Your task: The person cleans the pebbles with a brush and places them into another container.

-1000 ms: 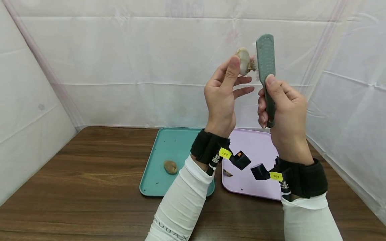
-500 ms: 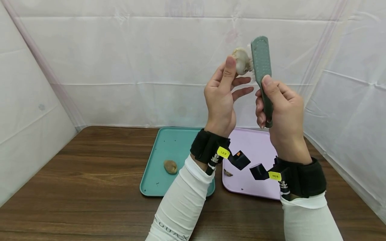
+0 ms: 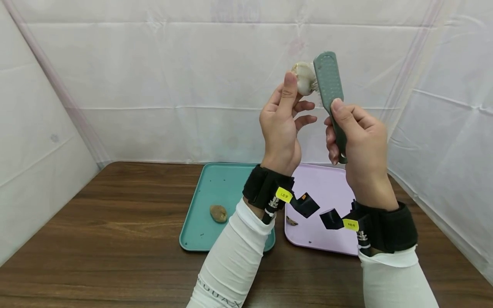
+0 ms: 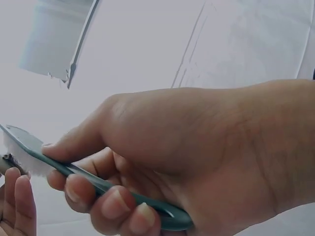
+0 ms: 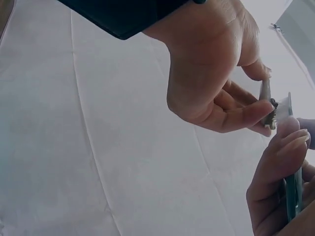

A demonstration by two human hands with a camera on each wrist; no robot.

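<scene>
The left hand [image 3: 280, 128] pinches a pale shell [image 3: 304, 78] in a tight grip. The right hand [image 3: 358, 141] grips a green brush [image 3: 329, 92], touching the shell at its 3 o'clock.

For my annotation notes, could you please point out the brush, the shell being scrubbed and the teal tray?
brush [image 3: 328, 81], head view, back of its head.
shell [image 3: 303, 79], head view, its pale rounded side.
teal tray [image 3: 215, 182], head view, bare floor.
</scene>
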